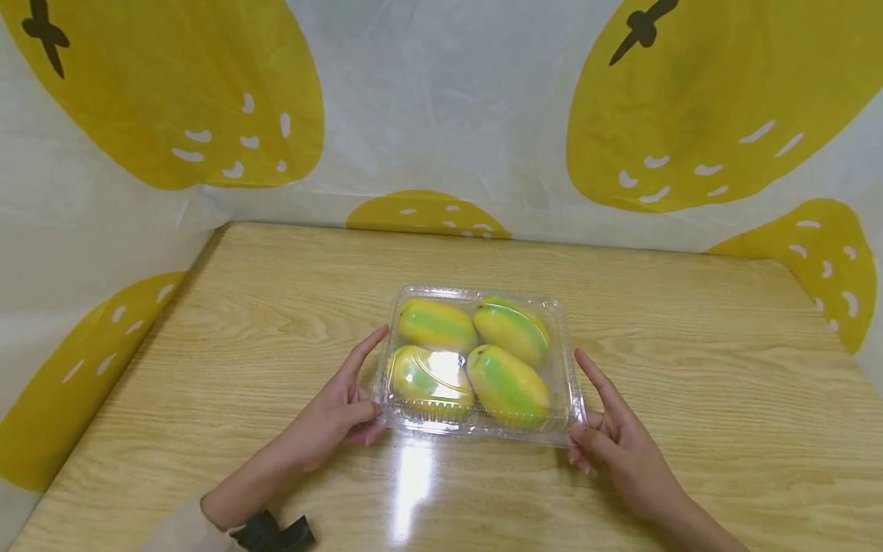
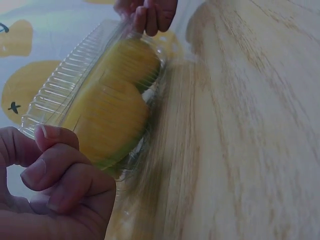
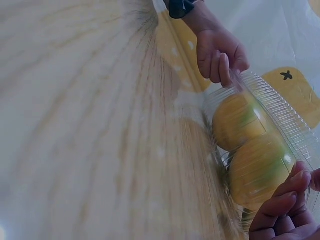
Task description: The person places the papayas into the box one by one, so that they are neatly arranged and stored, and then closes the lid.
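Observation:
A clear plastic clamshell box (image 1: 483,434) with its lid down holds several yellow-green mangoes (image 1: 510,387). My left hand (image 1: 338,414) pinches the near left corner between thumb and curled fingers, its index finger stretched along the left side. At the near right corner my right hand (image 1: 617,445) pinches the rim the same way, index finger pointing up the right side. Both wrist views show the ribbed edge of the box and two mangoes through its wall. Whether the underside touches the table cannot be told.
The wood-grain table (image 1: 276,268) extends around the box on all sides. Behind it and at the left hangs a white cloth (image 1: 441,92) printed with large yellow fruit. A dark strap (image 1: 272,533) is at the left wrist.

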Motion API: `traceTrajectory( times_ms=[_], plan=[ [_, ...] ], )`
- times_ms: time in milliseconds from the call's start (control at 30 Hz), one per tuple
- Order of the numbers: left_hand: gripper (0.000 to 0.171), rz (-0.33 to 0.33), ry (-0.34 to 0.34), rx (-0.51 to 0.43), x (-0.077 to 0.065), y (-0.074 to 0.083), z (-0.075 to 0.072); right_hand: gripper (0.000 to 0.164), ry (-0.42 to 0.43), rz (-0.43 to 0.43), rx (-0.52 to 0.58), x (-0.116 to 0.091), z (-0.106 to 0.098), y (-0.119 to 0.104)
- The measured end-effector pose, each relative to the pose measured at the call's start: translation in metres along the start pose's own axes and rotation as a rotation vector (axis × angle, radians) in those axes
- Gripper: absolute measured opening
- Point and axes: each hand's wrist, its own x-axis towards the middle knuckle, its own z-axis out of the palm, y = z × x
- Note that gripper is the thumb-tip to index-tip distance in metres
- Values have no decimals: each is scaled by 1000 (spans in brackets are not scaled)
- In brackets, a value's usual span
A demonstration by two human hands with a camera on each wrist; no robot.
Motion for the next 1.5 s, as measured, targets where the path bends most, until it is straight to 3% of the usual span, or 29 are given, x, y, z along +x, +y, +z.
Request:
traceTrajectory(
  times_ms=[200,767,1100,1500],
  plan=[
    [92,-67,19,-4,0,3,0,83,-13,-21,33,0,-1,2],
    [91,-54,-12,-22,-1,0,-3,81,4,-21,40,0,0,1],
    [91,-39,-44,-30,-2,1,-5,80,45,39,46,-1,3,-4],
    [90,-83,-42,-30,-3,3,-6,81,89,75,86,-2,6,-6]
  ],
)
